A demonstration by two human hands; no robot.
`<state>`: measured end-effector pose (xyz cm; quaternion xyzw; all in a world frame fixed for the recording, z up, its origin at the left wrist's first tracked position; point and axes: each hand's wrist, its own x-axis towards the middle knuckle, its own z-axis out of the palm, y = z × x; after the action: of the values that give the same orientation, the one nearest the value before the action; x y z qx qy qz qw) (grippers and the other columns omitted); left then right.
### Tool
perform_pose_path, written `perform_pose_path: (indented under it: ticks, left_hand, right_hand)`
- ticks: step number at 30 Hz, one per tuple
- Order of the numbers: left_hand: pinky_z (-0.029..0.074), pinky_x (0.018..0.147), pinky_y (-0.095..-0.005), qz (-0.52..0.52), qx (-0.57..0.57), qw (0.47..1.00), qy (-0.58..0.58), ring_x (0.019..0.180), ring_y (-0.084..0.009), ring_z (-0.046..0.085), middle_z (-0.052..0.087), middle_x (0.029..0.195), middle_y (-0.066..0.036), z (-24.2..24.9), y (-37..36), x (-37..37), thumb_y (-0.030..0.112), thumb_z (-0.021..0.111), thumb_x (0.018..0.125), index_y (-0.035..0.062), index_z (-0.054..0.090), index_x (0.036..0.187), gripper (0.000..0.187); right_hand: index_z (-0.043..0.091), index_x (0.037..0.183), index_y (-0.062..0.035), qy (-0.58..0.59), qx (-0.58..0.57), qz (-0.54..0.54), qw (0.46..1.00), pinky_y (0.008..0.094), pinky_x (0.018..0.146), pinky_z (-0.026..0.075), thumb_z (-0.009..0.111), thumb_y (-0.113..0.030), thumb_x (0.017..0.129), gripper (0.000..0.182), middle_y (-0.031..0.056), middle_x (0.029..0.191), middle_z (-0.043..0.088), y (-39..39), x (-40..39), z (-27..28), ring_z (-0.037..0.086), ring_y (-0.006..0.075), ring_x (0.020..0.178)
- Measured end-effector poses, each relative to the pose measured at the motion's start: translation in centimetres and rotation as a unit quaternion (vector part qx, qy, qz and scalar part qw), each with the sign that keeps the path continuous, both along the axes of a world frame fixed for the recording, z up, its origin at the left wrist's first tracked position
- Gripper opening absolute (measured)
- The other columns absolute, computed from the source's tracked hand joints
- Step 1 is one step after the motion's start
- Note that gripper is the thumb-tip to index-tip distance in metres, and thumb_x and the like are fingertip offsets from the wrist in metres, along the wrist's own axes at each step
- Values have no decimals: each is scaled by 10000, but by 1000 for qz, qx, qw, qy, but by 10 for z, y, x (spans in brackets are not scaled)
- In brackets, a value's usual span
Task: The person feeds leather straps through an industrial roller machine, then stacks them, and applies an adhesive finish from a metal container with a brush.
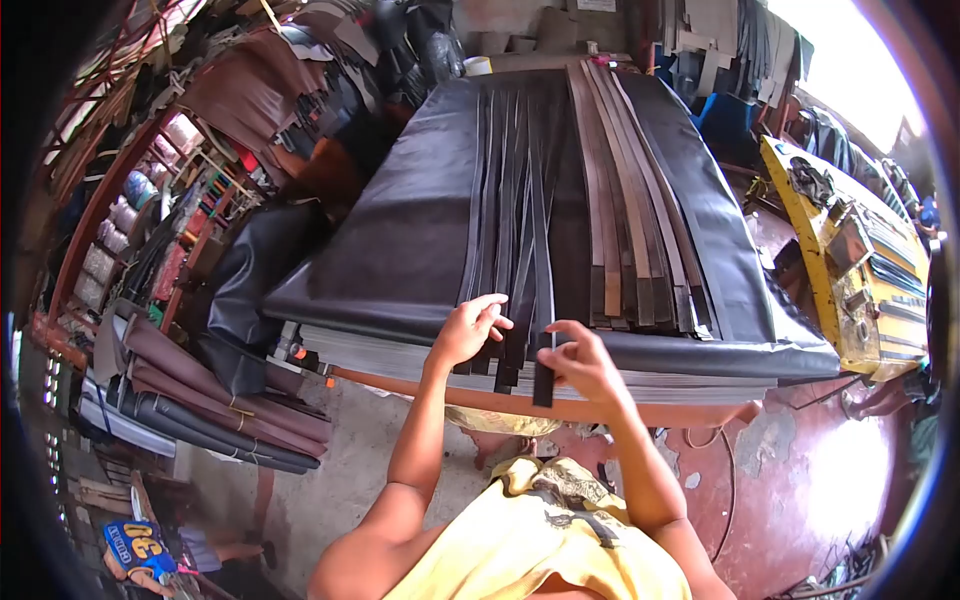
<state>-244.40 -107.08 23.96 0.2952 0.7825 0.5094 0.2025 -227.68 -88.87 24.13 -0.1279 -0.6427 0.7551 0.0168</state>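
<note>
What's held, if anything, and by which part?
The right hand holds a black strip near its near end; whether the left hand holds one can't be told.

blk strips, brn strips, blk sheet, yel shirt w/ dk print

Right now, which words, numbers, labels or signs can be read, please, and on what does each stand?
"30": blue jersey, lower left.
"CURRY", apparently: same jersey, small letters.
Too small to read: white paper at the top edge.
Yellow shirt: dark print, no readable words.
</note>
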Motion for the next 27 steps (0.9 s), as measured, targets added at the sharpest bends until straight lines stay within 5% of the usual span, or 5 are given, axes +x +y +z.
perform_pose_path:
  ticks: [7, 10, 16, 22, 27]
  left_hand:
    - [493, 590, -238, -6, 59, 990, -125, 631, -73, 595, 670, 769, -33, 15, -18, -20, 508, 469, 1036, 3, 584, 1326, 594]
    - [463, 536, -233, -3, -11, 997, -81, 626, -50, 572, 661, 786, -20, 18, -25, -25, 435, 560, 1015, 5, 533, 1367, 556]
    - [424, 463, -246, 17, 51, 996, -77, 541, -52, 527, 610, 707, -8, 8, -12, 2, 169, 696, 939, 39, 527, 1355, 468]
    - [520, 689, -459, -18, -57, 989, 132, 737, -359, 694, 699, 771, -156, -10, 6, -19, 231, 684, 918, 65, 504, 1350, 497]
    - [523, 766, -515, -39, -119, 977, 174, 856, -425, 677, 709, 899, -186, -22, 23, -23, 283, 663, 922, 91, 488, 1356, 505]
  right_hand:
    - [561, 1224, 23, 19, 11, 34, 999, 268, 591, 519, 742, -212, 904, 436, 79, 768, 680, -39, -71, 23, 657, 122, 654]
    - [547, 1183, -21, 43, 397, -64, 915, 424, 641, 530, 713, -265, 892, 414, 114, 704, 685, -54, -83, 2, 685, 279, 640]
    - [528, 1261, -99, -46, 456, -165, 873, 456, 867, 514, 735, -239, 834, 495, 173, 1032, 624, -42, -87, -22, 629, 386, 1012]
    - [569, 1253, -44, -38, 456, -158, 875, 466, 898, 520, 745, -256, 786, 542, 226, 1055, 671, -20, -85, -30, 643, 405, 1028]
    - [617, 1214, -19, 0, 399, -125, 908, 420, 850, 530, 819, -297, 709, 611, 240, 987, 679, 9, -95, -44, 673, 378, 948]
